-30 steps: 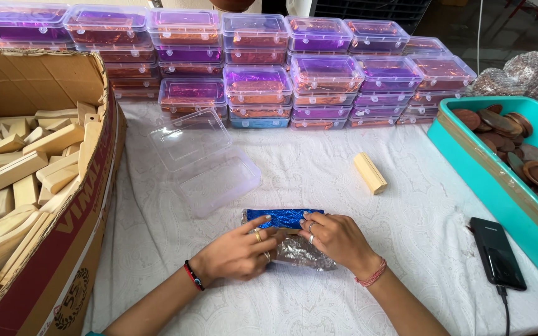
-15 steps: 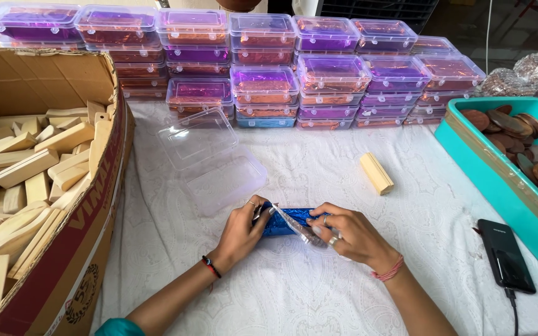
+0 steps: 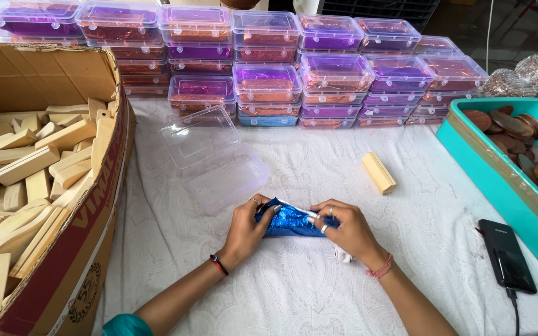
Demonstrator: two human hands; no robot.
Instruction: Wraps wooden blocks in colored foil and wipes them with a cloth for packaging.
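Note:
A small block wrapped in shiny blue foil (image 3: 289,222) lies on the white tablecloth (image 3: 294,286) in front of me. My left hand (image 3: 247,229) grips its left end, and my right hand (image 3: 344,229) presses the foil down along its right side. Both hands pinch the foil edges against the block. A bare wooden block (image 3: 378,172) lies apart, beyond my right hand. An open clear plastic box (image 3: 216,160) with its lid up sits just beyond my left hand.
A cardboard carton (image 3: 88,230) full of wooden blocks stands at the left. Stacked lidded plastic boxes (image 3: 319,74) with purple and orange foil line the back. A teal tray (image 3: 499,180) of brown clay pieces is at right, a black phone (image 3: 507,255) with cable beside it.
The silver-backed foil that lay loose under the block is now folded over it, showing blue. Both hands have closed in on the wrapped block.

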